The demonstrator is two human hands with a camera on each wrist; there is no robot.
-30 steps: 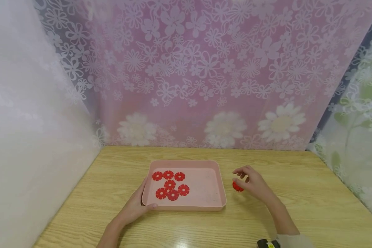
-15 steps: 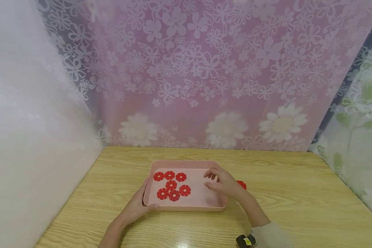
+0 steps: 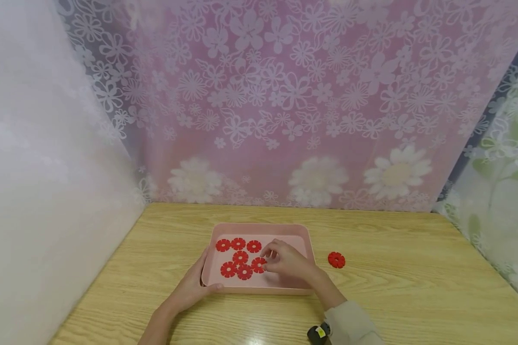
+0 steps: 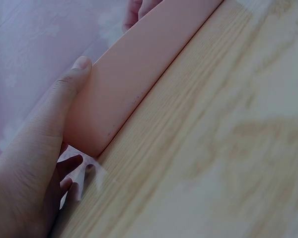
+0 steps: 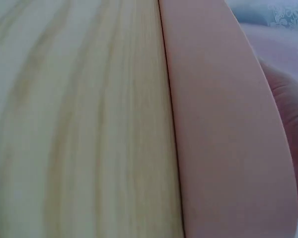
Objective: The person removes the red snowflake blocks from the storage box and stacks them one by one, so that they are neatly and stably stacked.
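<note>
A pink tray (image 3: 293,244) rests on the table, holding several red notched discs, each with a central hole, in its left half. At its left end, my left hand (image 3: 192,281) grips it, with the thumb over the front rim and fingers round the corner; the left wrist view shows the thumb against the tray wall (image 4: 124,94). My right hand (image 3: 288,261) is inside the tray, fingers loosely bent, with thumb and fingertips right at the rightmost red disc (image 3: 258,265). Another red disc (image 3: 336,260) lies on the table to the tray's right.
The wood-grain table (image 3: 397,268) runs back to a pink flowered curtain (image 3: 259,120). A pale sheet (image 3: 60,167) hangs at the left, and a flowered one (image 3: 500,191) at the right. In the right wrist view, the tray's outer wall (image 5: 228,129) hides most of the right hand.
My right hand has moved left from the disc on the table, over the tray's right side, to the discs inside. That outer disc stays on the table. The left hand keeps its grip.
</note>
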